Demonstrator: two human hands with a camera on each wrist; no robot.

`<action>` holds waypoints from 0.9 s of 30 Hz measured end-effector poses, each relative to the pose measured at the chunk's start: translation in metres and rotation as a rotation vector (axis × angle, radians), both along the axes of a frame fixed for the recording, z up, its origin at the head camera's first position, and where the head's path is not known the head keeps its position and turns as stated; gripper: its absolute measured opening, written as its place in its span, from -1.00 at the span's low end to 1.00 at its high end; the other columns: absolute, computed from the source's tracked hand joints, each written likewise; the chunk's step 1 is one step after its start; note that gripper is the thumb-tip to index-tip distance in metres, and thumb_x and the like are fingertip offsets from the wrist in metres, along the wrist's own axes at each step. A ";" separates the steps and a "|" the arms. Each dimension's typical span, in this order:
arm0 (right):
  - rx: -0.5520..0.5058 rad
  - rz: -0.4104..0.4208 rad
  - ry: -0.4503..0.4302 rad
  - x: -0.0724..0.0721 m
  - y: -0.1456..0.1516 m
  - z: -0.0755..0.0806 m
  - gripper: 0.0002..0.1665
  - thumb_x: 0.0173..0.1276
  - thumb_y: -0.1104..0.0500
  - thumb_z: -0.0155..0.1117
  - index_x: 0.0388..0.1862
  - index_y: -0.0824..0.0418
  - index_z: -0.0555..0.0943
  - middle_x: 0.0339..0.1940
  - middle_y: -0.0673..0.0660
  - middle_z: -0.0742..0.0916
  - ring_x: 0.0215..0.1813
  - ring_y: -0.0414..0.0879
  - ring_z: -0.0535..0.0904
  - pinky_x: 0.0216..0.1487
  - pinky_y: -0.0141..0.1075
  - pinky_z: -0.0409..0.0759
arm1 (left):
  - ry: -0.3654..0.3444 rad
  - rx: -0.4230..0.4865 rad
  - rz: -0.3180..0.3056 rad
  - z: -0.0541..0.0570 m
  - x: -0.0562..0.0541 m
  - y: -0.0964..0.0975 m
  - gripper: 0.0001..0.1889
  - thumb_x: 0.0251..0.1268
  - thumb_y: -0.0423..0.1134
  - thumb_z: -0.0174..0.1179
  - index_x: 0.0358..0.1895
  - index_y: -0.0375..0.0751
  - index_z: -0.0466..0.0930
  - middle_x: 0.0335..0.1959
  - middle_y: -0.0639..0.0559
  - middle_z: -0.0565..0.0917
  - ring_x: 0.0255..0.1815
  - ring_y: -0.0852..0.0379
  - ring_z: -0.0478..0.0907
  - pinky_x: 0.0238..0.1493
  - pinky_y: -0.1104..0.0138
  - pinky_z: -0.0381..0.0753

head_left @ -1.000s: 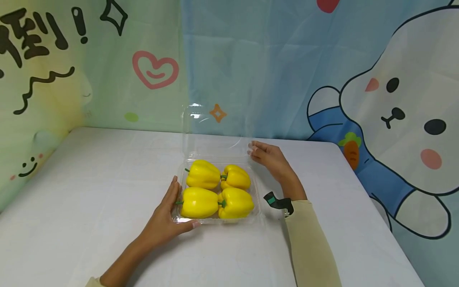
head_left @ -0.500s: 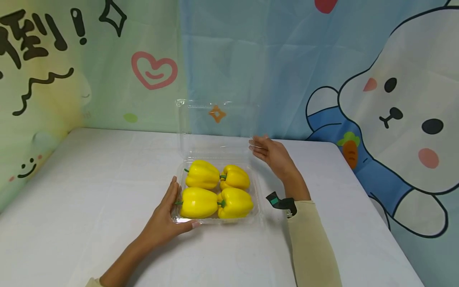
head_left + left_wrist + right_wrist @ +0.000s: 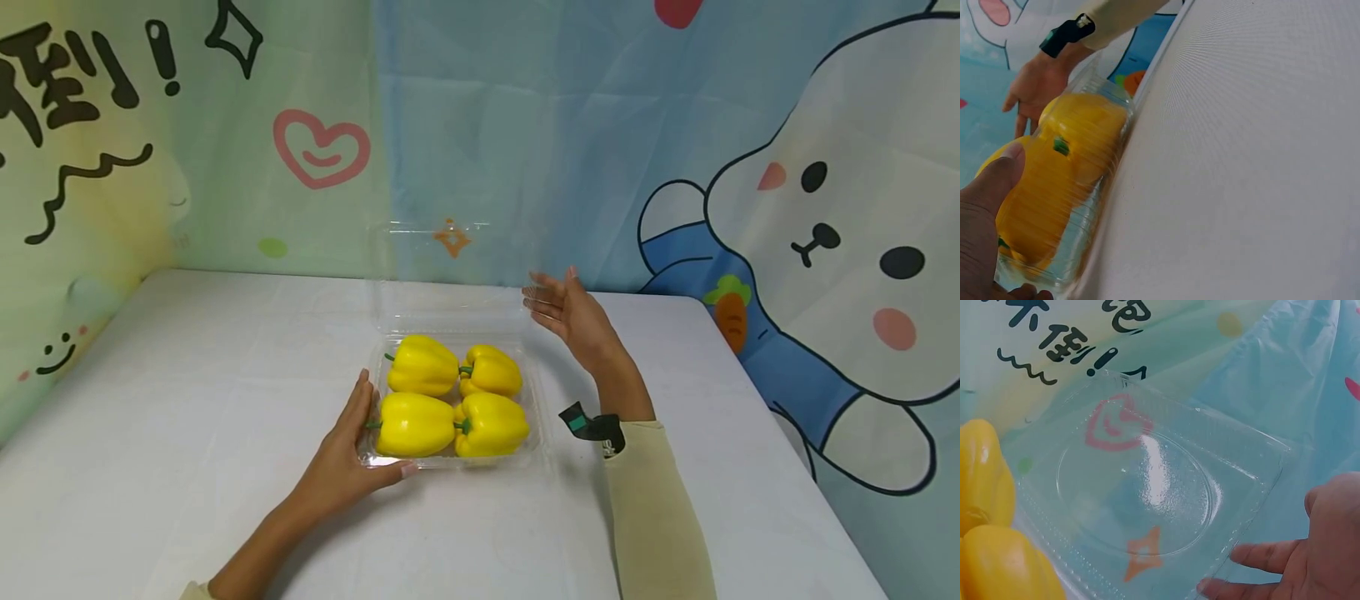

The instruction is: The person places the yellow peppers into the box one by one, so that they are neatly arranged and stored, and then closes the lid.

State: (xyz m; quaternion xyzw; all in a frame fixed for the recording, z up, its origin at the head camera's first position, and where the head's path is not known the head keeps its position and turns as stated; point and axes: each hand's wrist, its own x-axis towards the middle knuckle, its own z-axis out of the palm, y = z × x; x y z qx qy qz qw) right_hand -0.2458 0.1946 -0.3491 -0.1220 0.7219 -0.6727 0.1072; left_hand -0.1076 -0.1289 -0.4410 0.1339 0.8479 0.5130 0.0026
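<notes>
A clear plastic clamshell container [image 3: 538,429] sits on the table with its lid [image 3: 1141,494] raised at the back. Inside lie several yellow bell peppers [image 3: 417,425] with green stems. My left hand [image 3: 345,450] grips the container's front left corner, thumb along the front wall and fingers along the left side. In the left wrist view, the thumb [image 3: 997,178] overlaps the front peppers. My right hand [image 3: 573,321] is spread at the lid's right edge. The right wrist view shows two of its fingertips right at that edge.
A white-covered table [image 3: 225,375] extends around the container. Behind it hangs a printed backdrop [image 3: 465,125] with a cartoon rabbit, a heart and lettering. A black strap [image 3: 592,425] is on the right wrist, over a beige sleeve [image 3: 656,500].
My right hand has gone from fingers drawn together at the lid's edge to spread fingers, shifting slightly up and right. The lid's tilt has changed a little. My left hand has stayed put.
</notes>
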 end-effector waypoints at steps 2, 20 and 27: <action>0.015 -0.015 0.010 0.001 -0.001 0.002 -0.10 0.49 -0.36 -0.42 0.55 0.20 0.12 0.47 0.26 0.31 0.46 0.09 0.22 0.41 -0.15 0.21 | 0.003 0.000 -0.001 0.000 0.000 0.000 0.29 -0.06 0.12 0.50 0.58 0.03 -0.34 0.58 0.04 -0.18 0.54 0.06 -0.13 0.44 -0.06 -0.08; 0.012 -0.018 0.186 0.018 0.002 0.027 -0.12 0.45 -0.35 -0.13 0.53 0.19 0.20 0.45 0.20 0.36 0.45 0.05 0.25 0.41 -0.08 0.21 | 0.020 -0.003 -0.007 0.000 0.002 0.001 0.28 -0.07 0.12 0.50 0.58 -0.13 -0.27 0.59 0.06 -0.26 0.54 0.04 -0.11 0.43 -0.01 -0.04; 0.010 -0.091 0.142 0.026 -0.001 0.034 -0.03 0.38 -0.42 -0.10 0.45 0.29 0.31 0.35 0.26 0.46 0.37 0.08 0.35 0.34 -0.03 0.32 | 0.013 0.005 -0.009 0.000 0.002 0.001 0.27 -0.04 0.10 0.50 0.58 -0.10 -0.28 0.59 0.07 -0.25 0.54 -0.01 -0.10 0.42 -0.06 -0.04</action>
